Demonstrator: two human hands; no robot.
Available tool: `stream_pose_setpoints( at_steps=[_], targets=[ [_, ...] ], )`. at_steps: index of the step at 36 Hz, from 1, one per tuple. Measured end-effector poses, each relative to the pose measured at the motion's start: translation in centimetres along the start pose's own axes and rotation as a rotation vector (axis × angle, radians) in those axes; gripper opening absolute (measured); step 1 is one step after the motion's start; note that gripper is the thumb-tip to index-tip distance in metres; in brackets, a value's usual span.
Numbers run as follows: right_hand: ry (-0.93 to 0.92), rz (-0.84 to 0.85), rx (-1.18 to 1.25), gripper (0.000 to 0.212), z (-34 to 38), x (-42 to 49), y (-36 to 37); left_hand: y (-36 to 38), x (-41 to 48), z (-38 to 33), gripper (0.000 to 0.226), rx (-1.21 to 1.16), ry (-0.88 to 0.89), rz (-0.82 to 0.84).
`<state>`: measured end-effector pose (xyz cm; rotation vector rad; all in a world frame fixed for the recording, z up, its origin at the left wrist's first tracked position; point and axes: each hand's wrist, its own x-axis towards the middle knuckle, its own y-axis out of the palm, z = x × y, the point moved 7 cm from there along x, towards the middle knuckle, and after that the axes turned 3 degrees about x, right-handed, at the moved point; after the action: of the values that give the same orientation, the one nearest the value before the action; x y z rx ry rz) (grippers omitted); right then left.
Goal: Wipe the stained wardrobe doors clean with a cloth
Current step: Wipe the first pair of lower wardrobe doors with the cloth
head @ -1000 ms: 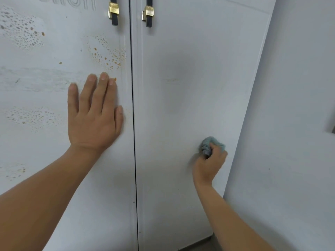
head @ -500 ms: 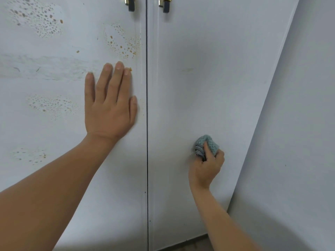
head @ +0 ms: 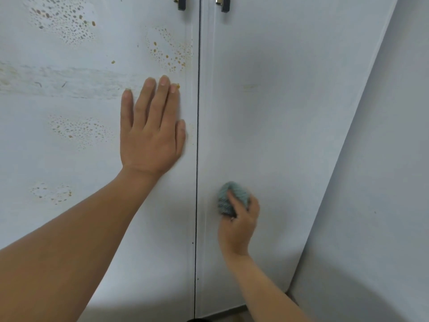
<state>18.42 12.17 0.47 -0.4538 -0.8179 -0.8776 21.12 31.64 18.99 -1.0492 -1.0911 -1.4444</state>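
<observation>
Out beyond the little finger, the left door [head: 69,159] carries most of the dirt: speckled stains [head: 62,22] above and below finger level, and a smeared band [head: 58,80] running in toward the fingertips. The left hand [head: 151,133] lies flat on that door, fingers straight and close together, the little finger slightly apart and the thumb tucked beside the palm just short of the seam [head: 198,159]. An orange spot [head: 177,85] sits right at the index fingertip. Across the seam, the right door [head: 290,112] looks nearly clean, with only a faint mark [head: 249,86] well above the right knuckles. The right hand [head: 239,219] has its fingers curled round a balled blue-green cloth [head: 232,196], which is pressed to the right door just beside the seam. The hand is blurred, so it is probably mid-stroke. To do this step well, the strokes should overlap and run right up to the seam edge, with firm, even pressure from the curled fingers while the flat palm steadies the doors. The cloth likely wants turning to a fresh face before it crosses to the heavier stains by the left fingers. Past the right hand is a plain wall [head: 383,182].
</observation>
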Motion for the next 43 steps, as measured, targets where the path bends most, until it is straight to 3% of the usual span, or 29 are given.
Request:
stream_pose_setpoints(
  at_steps=[3, 9, 13, 17, 20, 22, 27, 31, 37, 40, 43],
  targets=[
    [-0.221, 0.112, 0.003, 0.035, 1.9, -0.5, 0.5, 0.0, 0.1, 0.0, 0.057, -0.002, 0.003, 0.000],
    [-0.334, 0.046, -0.084, 0.031, 3.4, 1.0, 0.4, 0.0, 0.0, 0.0, 0.057, -0.009, 0.003, -0.004],
    [-0.658, 0.193, -0.131, 0.012, 3.1, -2.5, 2.2, -0.1, -0.1, 0.1, 0.057, -0.010, 0.011, -0.005],
    [-0.719, 0.329, -0.165, 0.011, 1.0, -5.0, 2.1, -0.2, -0.1, 0.0, 0.057, -0.026, 0.022, 0.001],
    [-0.610, 0.400, -0.133, 0.021, 0.3, -4.2, 0.6, -0.3, 0.1, 0.0, 0.058, -0.012, 0.026, -0.002],
    [-0.403, 0.362, -0.072, 0.028, -0.5, -2.1, -1.7, -0.4, 0.1, 0.1, 0.059, -0.031, 0.024, 0.009],
    [0.168, -0.011, -0.052, 0.030, -8.3, 4.9, -9.8, -1.7, -2.5, 0.0, 0.065, -0.096, -0.030, 0.048],
    [0.436, -0.164, -0.185, 0.035, -13.7, 8.4, -15.3, -1.2, -6.2, -1.2, 0.066, -0.056, 0.004, 0.105],
    [0.569, -0.166, -0.186, 0.046, -17.6, 10.4, -15.7, 0.1, -7.2, -1.5, 0.066, 0.032, 0.022, 0.087],
    [0.653, -0.251, -0.155, 0.046, -18.2, 9.3, -14.2, 0.1, -7.4, -1.6, 0.066, 0.031, 0.025, 0.082],
    [0.614, -0.307, -0.146, 0.041, -16.3, 7.4, -11.0, 0.3, -7.4, -1.6, 0.066, 0.046, 0.035, 0.073]
  ],
)
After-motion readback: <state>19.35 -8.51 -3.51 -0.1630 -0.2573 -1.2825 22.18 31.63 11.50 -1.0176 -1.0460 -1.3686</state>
